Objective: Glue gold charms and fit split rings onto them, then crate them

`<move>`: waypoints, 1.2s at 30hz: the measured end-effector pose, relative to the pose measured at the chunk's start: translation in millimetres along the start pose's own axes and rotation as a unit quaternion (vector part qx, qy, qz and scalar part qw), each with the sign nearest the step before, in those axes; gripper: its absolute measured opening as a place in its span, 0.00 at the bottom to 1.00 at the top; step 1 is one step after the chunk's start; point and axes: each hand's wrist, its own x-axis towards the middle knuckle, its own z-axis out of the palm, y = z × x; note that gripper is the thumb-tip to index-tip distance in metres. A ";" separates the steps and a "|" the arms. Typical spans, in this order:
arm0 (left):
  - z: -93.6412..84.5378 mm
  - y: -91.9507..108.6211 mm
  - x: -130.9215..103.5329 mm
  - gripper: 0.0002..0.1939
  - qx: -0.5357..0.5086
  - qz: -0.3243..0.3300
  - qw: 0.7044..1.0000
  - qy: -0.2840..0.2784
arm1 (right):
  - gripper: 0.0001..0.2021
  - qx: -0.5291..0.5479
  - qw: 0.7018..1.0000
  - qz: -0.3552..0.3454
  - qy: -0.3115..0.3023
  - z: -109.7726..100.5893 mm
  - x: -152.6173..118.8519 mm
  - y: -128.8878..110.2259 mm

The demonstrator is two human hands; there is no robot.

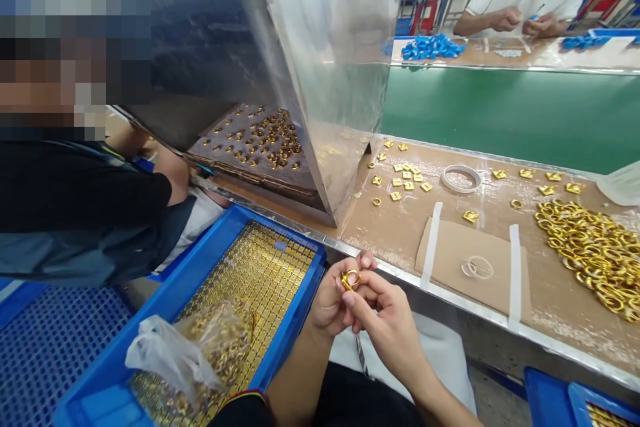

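Observation:
Near the table's front edge, over my lap, both hands meet around a gold-coloured ring [351, 279]. My left hand [329, 303] is closed on it from the left, palm partly turned up. From the right, my right hand [387, 313] pinches the same ring between thumb and fingers. Some fingers overlap, so part of the grip is hidden. A large pile of gold rings [593, 253] lies at the right of the table. Square gold pieces [407, 173] lie in a loose group further back.
A metal hood [320, 80] stands on the table [380, 233], sheltering a board of small gold rings [270, 140]. Tape holds cardboard [470, 253] down near a tape roll [461, 179]. A blue crate [295, 327] with a plastic bag [175, 353] sits left. Co-workers sit left and opposite.

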 end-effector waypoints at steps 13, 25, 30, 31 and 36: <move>11.2 -0.2 -6.1 0.31 -0.030 0.037 0.998 0.046 | 0.17 0.036 0.999 0.016 -0.005 4.6 -0.5 -3.6; 9.9 2.2 -8.0 0.33 0.002 0.064 0.998 0.016 | 0.09 -0.030 0.998 -0.048 -0.041 2.0 -0.6 -10.9; -6.3 9.3 -6.0 0.25 0.250 0.259 0.933 0.006 | 0.14 -0.037 0.998 -0.030 -0.035 -4.2 -3.1 -10.9; -9.5 12.4 -6.4 0.22 0.322 0.306 0.896 0.010 | 0.15 -0.036 0.998 -0.025 -0.034 -5.8 -3.8 -11.4; -15.7 29.5 -10.1 0.14 0.521 0.454 0.722 -0.021 | 0.18 0.000 0.998 0.032 -0.060 -14.3 -7.1 -14.8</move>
